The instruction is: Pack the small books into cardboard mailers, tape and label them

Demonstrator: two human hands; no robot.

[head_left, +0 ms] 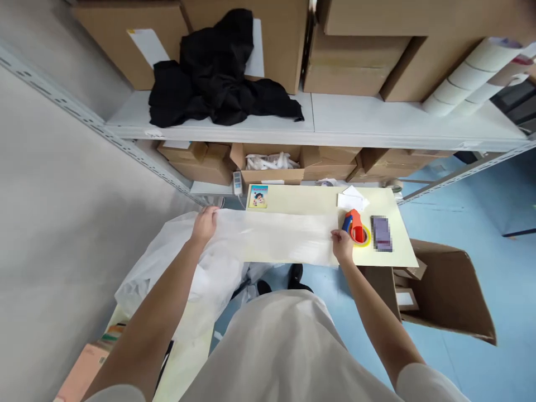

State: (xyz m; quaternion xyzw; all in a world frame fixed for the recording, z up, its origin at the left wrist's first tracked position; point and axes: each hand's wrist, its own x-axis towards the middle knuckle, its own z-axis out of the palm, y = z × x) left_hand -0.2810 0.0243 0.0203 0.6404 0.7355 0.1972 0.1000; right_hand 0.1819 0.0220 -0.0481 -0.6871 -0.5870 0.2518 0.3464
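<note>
A strip of translucent white wrapping sheet point(288, 237) lies stretched across the pale table, and a large crumpled mass of it spreads off to the left. At its left part, my left hand point(205, 224) is closed on the upper edge. My right hand point(342, 244) pinches the sheet's right end between thumb and fingers. Just beside that hand rests an orange-and-blue tape dispenser point(355, 224) with a roll of yellow-edged tape point(367, 239). A small colourful booklet point(258, 196) lies behind the sheet.
A phone-like dark object point(381, 233) and white paper slips point(352, 198) lie on the table point(397, 257). An open carton point(452, 290) stands at right. Behind, a shelf point(355, 120) bears boxes, black cloth point(218, 72) and white rolls point(464, 78). A wall borders the left.
</note>
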